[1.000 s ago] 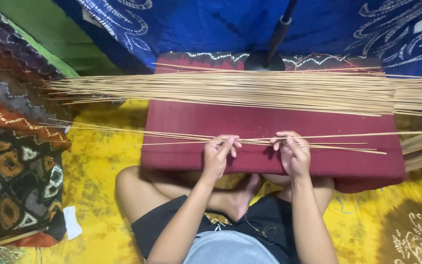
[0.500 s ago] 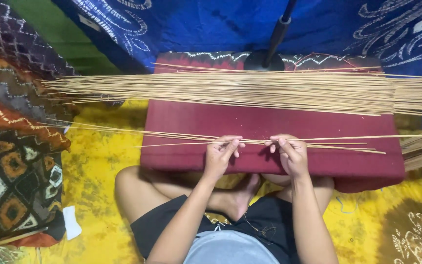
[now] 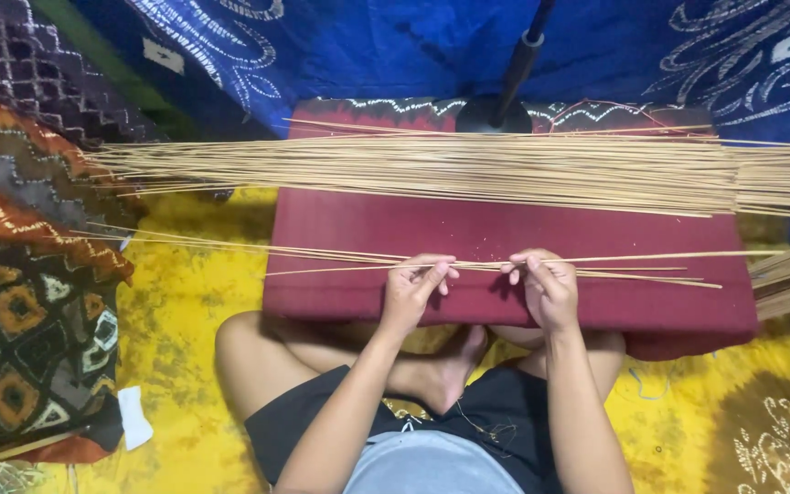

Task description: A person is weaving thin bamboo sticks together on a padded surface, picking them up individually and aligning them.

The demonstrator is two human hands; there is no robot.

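We pinch thin straw sticks (image 3: 505, 265) with our left hand (image 3: 413, 291) and right hand (image 3: 546, 291), fingers closed narrowly, over the maroon cushion (image 3: 340, 229).

Even, fairly bright overhead light; soft short shadows; colours saturated; slight softness at frame edges; no glare.

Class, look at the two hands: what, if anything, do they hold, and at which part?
Both the left hand and right hand pinch a few thin tan sticks near mid-length, over the maroon cushion.
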